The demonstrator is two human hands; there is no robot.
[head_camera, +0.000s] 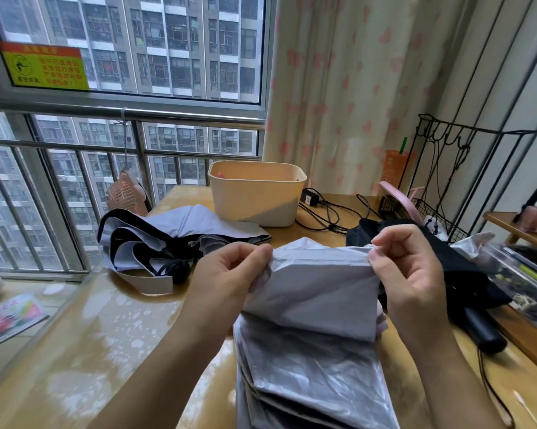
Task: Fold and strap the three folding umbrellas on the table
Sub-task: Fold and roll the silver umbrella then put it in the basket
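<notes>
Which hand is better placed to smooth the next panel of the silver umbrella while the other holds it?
Probably the right. The right hand pinches only the top edge of the silver umbrella with its fingertips, so it frees easily. The left hand grips bunched cloth at the side, anchoring it.

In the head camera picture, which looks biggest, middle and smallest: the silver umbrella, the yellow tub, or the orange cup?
1. Crinkled silver folding umbrella, though being nearest the camera inflates it.
2. Pale yellow plastic tub.
3. Orange plastic cup with a green straw, partly hidden, farthest back.

A cream plastic bin (255,193) stands beside tangled black cables (326,212) on the table (112,329).
</notes>
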